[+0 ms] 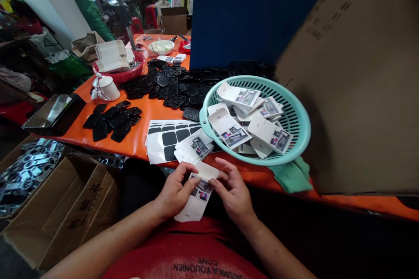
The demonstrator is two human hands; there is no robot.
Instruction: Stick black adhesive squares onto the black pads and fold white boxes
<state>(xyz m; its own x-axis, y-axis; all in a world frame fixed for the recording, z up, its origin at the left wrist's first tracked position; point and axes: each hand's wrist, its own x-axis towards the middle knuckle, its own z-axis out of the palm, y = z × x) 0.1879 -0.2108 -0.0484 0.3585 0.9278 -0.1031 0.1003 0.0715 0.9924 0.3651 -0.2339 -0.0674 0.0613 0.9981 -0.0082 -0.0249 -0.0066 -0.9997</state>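
Both hands hold one white printed card packet (198, 194) over my lap, just below the orange table's front edge (137, 141). My left hand (174, 192) pinches its left side with curled fingers. My right hand (233, 189) grips its right side and top flap. Just above on the table lie a few more white packets (194, 147) on top of white sheets with black stickers (164, 137). A teal slotted basket (294, 100) to the right holds several of the same packets (266, 133).
Black flat parts (113, 120) lie in piles across the table. A white jug (106, 88) and a red bowl with card stacks (113, 59) stand at the left. Big cardboard (360, 74) leans at right, before a blue panel (245, 8). Open cartons (65, 200) sit at floor left. A green cloth (291, 176) hangs off the edge.
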